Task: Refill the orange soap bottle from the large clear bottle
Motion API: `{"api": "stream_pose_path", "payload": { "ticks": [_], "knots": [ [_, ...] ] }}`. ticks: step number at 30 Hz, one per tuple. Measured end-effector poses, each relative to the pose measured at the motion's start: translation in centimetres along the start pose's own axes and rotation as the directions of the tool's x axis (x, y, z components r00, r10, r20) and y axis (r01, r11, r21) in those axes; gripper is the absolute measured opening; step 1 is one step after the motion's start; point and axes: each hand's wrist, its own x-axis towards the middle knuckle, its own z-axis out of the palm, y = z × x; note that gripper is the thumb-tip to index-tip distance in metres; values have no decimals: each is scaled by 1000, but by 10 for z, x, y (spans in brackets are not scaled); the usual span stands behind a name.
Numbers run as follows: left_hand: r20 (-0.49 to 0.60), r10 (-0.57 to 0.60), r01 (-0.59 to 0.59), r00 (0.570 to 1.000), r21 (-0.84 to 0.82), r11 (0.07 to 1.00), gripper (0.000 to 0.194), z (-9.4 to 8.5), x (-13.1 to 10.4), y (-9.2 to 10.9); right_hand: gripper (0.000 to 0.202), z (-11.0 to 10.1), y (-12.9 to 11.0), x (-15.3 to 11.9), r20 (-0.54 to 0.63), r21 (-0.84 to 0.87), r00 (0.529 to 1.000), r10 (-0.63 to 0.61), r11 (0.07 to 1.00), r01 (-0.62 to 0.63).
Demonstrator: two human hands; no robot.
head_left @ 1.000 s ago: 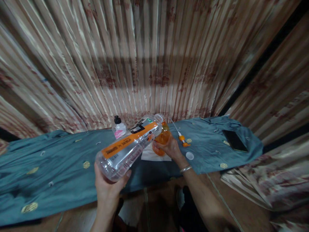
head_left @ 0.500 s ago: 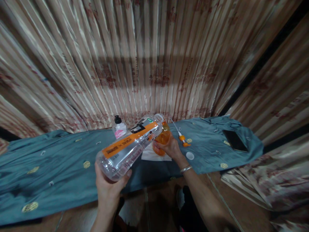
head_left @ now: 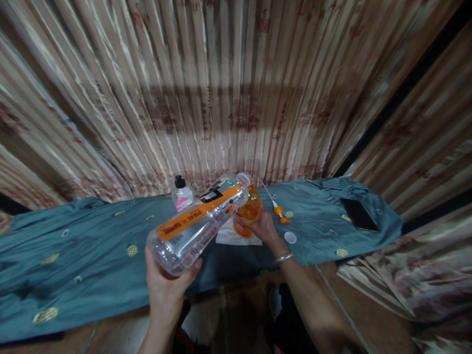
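A large clear plastic bottle [head_left: 201,219] with an orange and silver label lies tilted across the view, its open mouth up and to the right. My left hand [head_left: 167,280] grips it around the base. The mouth is over the top of an orange see-through bottle [head_left: 251,204]; I cannot tell whether the two touch. Wrapped round that orange bottle is my right hand [head_left: 262,227], with a bracelet on the wrist. The orange bottle stands on a white cloth or tissue [head_left: 230,237]. Right of it lies an orange and white pump head [head_left: 279,212] with its thin tube.
A clear bottle with a black cap and pink label [head_left: 183,196] stands at the back left. On the teal cloth [head_left: 99,250] also lie a round white lid [head_left: 290,238] and a black phone-like slab [head_left: 358,214]. A pleated curtain [head_left: 228,88] hangs behind.
Almost nothing differs. Both hands keep their grips, and the clear bottle stays tilted with its mouth over the orange bottle.
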Motion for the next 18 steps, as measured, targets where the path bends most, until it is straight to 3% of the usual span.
{"api": "stream_pose_path", "payload": {
  "ticks": [10, 18],
  "knots": [
    [35, -74, 75, 997, -38, 996, 109, -8, 9, -6, 71, -1, 2, 1, -5, 0, 1000, -17, 1000, 17],
    [34, -69, 69, 997, -2, 998, 106, -8, 8, -5, 74, -1, -1, 0, -2, -7, 1000, 8, 1000, -8]
  ]
}}
